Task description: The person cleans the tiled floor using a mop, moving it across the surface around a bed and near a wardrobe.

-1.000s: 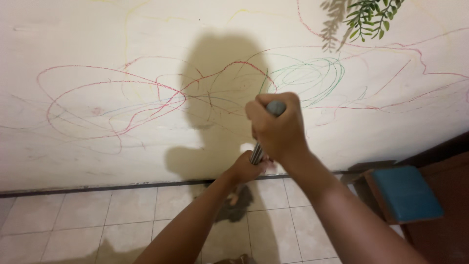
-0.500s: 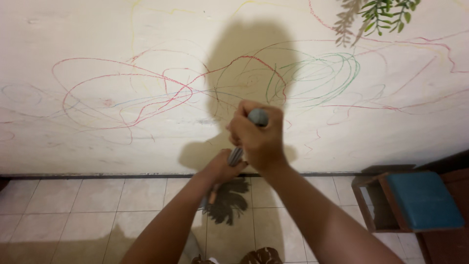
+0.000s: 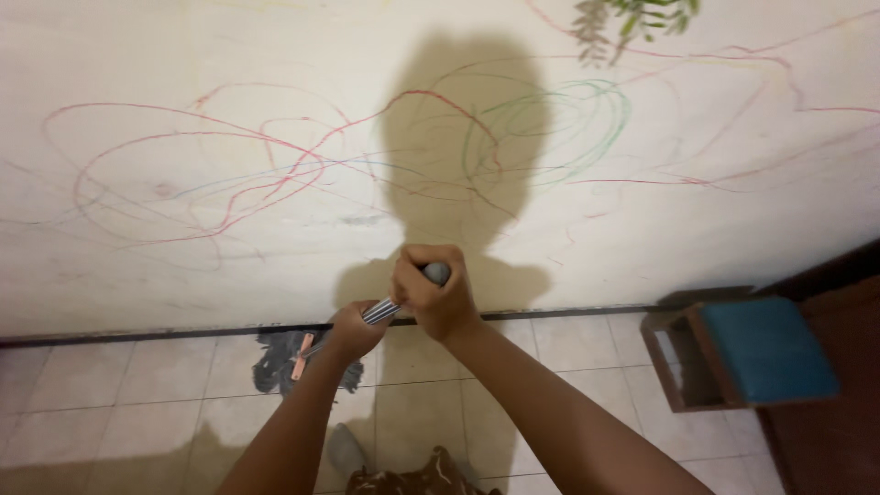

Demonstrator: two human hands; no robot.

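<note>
- The right hand [image 3: 431,291] is clamped around the top end of a grey mop handle [image 3: 392,304], fingers curled fully about it.
- The left hand [image 3: 353,332] grips the same handle lower down, just beside the right hand, also closed tight on it.
- The handle slants down and to the left from the hands to the mop head [image 3: 291,360].
- The mop head, dark grey strands with what looks like an orange clamp, lies on the tiled floor [image 3: 119,394] close to the foot of the wall [image 3: 183,266].
- The wall is cream, covered in red, green and yellow scribbles, with the person's shadow across its middle.
- A stool [image 3: 747,353] with a blue seat stands at the right, well apart from the mop.
- Green leaves [image 3: 642,11] hang at the top edge.
</note>
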